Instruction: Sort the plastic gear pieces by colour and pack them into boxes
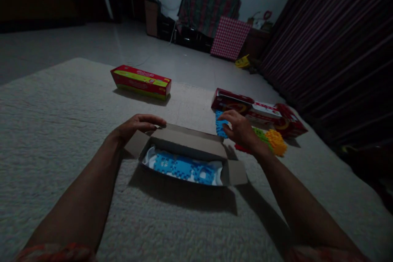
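Observation:
A long cardboard box lies open on the mat in front of me, its flaps spread. Inside it, blue interlocking foam-like pieces rest on a white plastic liner. My left hand is at the box's back left corner, fingers together along the raised back flap, apparently gripping it. Beyond the box's right end, my right hand has its thumb and fingers apart and curved beside an upright blue piece; the hand partly covers this piece, and I see no firm grip on it.
A red and yellow box lies far left on the mat. To the right are a dark red box and green, orange and red pieces. A dark striped curtain hangs at the right.

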`<action>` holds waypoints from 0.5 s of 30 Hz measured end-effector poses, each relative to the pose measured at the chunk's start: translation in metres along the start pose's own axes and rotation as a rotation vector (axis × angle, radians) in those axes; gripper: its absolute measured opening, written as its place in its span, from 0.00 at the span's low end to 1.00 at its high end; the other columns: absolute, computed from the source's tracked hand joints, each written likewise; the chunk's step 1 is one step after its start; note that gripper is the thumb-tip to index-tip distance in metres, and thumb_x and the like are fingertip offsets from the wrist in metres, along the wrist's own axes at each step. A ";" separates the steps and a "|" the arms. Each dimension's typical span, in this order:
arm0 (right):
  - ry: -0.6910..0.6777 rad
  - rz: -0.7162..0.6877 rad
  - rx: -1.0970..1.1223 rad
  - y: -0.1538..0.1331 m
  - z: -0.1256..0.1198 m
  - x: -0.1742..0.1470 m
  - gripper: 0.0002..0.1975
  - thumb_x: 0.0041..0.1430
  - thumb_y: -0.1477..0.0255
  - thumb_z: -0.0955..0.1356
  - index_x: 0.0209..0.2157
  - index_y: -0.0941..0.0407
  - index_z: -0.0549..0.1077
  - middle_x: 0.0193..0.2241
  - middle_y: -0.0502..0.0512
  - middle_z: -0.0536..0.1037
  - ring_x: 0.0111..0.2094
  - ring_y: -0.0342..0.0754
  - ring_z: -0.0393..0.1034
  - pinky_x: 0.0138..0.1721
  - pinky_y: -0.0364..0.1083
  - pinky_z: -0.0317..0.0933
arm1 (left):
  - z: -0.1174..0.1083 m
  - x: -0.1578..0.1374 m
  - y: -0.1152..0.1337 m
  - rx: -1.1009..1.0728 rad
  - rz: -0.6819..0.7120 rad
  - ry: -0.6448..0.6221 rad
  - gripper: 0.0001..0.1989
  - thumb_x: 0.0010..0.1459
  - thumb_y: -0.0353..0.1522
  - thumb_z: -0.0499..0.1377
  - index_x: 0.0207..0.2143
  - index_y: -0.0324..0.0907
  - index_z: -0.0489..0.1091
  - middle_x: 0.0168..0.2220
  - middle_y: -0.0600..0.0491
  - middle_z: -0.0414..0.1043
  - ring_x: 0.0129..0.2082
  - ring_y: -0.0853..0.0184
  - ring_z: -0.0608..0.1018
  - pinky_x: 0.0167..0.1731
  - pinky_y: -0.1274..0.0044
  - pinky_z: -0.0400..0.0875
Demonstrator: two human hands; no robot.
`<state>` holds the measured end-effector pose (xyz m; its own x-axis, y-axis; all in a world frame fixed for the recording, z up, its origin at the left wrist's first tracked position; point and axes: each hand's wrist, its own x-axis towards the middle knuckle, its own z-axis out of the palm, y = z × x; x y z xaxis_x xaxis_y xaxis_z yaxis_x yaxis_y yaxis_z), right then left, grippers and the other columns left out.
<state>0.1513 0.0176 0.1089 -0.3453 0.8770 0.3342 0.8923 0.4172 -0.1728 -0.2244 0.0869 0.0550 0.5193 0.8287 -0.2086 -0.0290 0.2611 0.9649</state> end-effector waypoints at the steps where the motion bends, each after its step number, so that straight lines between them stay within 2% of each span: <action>1: -0.027 0.054 -0.048 0.015 0.002 -0.002 0.14 0.60 0.80 0.65 0.44 0.55 0.79 0.45 0.61 0.78 0.47 0.55 0.74 0.51 0.56 0.68 | 0.000 0.000 0.000 0.011 -0.001 0.001 0.15 0.44 0.32 0.71 0.38 0.45 0.84 0.40 0.45 0.83 0.34 0.61 0.82 0.34 0.73 0.77; 3: -0.082 0.113 -0.131 0.035 0.007 -0.009 0.13 0.60 0.78 0.66 0.43 0.56 0.80 0.46 0.62 0.78 0.47 0.56 0.73 0.51 0.56 0.67 | 0.001 0.000 0.000 0.029 -0.002 0.006 0.15 0.44 0.32 0.71 0.38 0.46 0.84 0.41 0.45 0.83 0.35 0.60 0.82 0.34 0.73 0.77; 5: -0.123 0.138 -0.203 0.043 0.013 -0.017 0.15 0.60 0.76 0.67 0.47 0.57 0.79 0.49 0.63 0.77 0.49 0.58 0.72 0.51 0.56 0.64 | 0.000 0.000 -0.001 0.036 -0.012 0.013 0.15 0.45 0.32 0.71 0.39 0.47 0.84 0.43 0.45 0.83 0.36 0.60 0.82 0.34 0.72 0.77; 9: -0.133 0.195 -0.313 0.041 0.023 -0.027 0.18 0.62 0.72 0.68 0.53 0.58 0.77 0.52 0.67 0.76 0.51 0.61 0.68 0.52 0.58 0.60 | -0.002 0.002 -0.003 0.046 -0.039 0.032 0.16 0.45 0.33 0.71 0.40 0.47 0.84 0.43 0.44 0.83 0.36 0.58 0.82 0.35 0.71 0.77; 15: -0.148 0.240 -0.381 0.042 0.032 -0.023 0.14 0.64 0.74 0.66 0.48 0.57 0.79 0.50 0.66 0.76 0.50 0.61 0.65 0.51 0.58 0.56 | -0.003 0.003 -0.001 0.090 -0.034 0.030 0.14 0.46 0.33 0.71 0.38 0.48 0.84 0.43 0.45 0.83 0.41 0.55 0.82 0.39 0.68 0.77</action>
<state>0.1869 0.0228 0.0645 -0.1292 0.9740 0.1862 0.9856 0.1055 0.1320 -0.2253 0.0910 0.0527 0.4932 0.8347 -0.2450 0.0657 0.2451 0.9673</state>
